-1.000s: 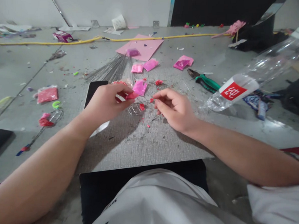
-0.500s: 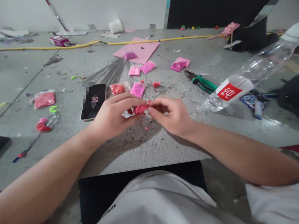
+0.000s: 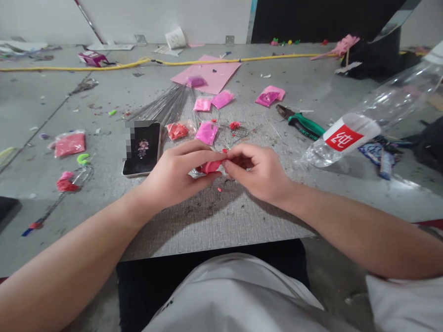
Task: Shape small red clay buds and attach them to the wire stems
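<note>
My left hand (image 3: 183, 174) is closed on a piece of pinkish-red modelling clay (image 3: 210, 167), with some clear plastic showing under it. The fingers lie over the top of the clay and the thumb is below. My right hand (image 3: 259, 173) meets it from the right, thumb and forefinger pinched at a small red bit (image 3: 224, 150) by the clay's edge. How much the right fingers hold is partly hidden. A small crumb of clay (image 3: 219, 190) lies on the table below the hands. Just beyond them are a bag of magenta clay (image 3: 206, 132) and a bag of red clay (image 3: 177, 131).
A phone (image 3: 143, 149) lies left of the hands, near a bundle of thin wires (image 3: 162, 107). A wire piece with red clay (image 3: 67, 183) is farther left. Green-handled pliers (image 3: 305, 127) and a tilted plastic bottle (image 3: 348, 132) are at right. A yellow cable (image 3: 208, 61) crosses behind.
The view has shifted slightly. The left fingers now cover more of the clay, and less of it shows between the hands. Both hands keep their hold close together.
</note>
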Available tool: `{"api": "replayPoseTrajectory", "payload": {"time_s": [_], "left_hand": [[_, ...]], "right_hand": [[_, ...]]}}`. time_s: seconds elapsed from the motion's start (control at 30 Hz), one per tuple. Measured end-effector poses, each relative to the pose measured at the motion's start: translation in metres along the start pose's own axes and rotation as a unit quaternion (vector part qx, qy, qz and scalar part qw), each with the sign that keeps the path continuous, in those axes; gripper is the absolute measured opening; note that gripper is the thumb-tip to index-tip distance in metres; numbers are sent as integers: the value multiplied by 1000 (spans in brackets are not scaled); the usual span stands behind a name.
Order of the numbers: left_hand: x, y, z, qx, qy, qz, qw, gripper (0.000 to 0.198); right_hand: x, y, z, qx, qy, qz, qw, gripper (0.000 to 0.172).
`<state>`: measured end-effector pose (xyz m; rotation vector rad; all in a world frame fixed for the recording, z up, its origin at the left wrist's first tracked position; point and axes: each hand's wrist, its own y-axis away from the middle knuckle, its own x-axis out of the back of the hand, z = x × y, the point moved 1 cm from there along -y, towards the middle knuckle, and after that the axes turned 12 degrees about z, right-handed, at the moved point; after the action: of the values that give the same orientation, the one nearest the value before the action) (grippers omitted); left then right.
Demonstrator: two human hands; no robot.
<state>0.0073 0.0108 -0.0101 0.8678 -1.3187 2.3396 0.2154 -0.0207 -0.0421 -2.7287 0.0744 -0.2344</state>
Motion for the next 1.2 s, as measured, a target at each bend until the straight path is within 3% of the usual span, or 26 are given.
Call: {"api": "replayPoseTrajectory", "payload": {"time_s": [0.2,0.33,0.5,0.63,0.8,0.9,1.0,1.13,1.2], "left_hand": [[0,0,-1,2,-52,27,998,14],[6,-1,-18,32,-134,26,990,18],[13,3,-50,103,-258,-42,960,21],[13,5,-62,137,-310,-95,936,24],[12,8,-65,148,-306,-88,936,35],[13,9,-66,147,-310,-61,937,40],[15,6,-61,153,-297,-17,942,41],[15,-2,-41,175,-179,51,967,28],[13,-4,-30,176,-106,58,977,24]], "right_hand": [[4,-2,4,-50,-35,13,998,19],[6,-4,7,-51,-34,19,998,28],[4,-4,8,-41,-8,12,999,18],[3,-5,5,-37,-10,17,999,9],[3,-4,1,-35,-16,-2,999,18],[4,-3,0,-30,-17,-16,999,23],[4,-3,-1,-7,3,-14,1000,17],[3,-2,-4,13,10,-7,1000,6],[2,-2,-5,16,10,-6,1000,7]]}}
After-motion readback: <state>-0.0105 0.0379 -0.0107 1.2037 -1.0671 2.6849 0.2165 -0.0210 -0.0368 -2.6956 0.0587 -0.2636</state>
